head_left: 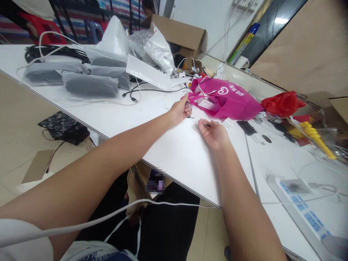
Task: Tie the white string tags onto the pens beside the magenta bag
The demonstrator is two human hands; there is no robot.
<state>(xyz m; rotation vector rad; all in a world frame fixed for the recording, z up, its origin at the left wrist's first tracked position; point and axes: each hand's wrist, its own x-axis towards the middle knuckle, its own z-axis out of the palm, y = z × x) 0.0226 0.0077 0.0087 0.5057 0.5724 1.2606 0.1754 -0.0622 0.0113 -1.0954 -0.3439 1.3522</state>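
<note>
Over the white table (174,141), my left hand (180,110) is closed in a pinch; what its fingers hold, if anything, is too small to make out. A thin dark sliver (191,117) shows just below those fingers. To the right, my right hand (214,135) has its palm turned up and its fingers curled together. Something small and dark (207,125) shows at its fingertips, its kind unclear. Just beyond both hands lies a pink bag (236,103) with white print, and a white box (208,105) shows at its opening.
Grey plastic packages (91,85) and a coil of black cable (54,53) lie at the left. Cable ends (133,98) rest near my left hand. A red plastic bag (282,103) and a power strip (301,206) are at the right. A white cable (146,201) crosses before my body.
</note>
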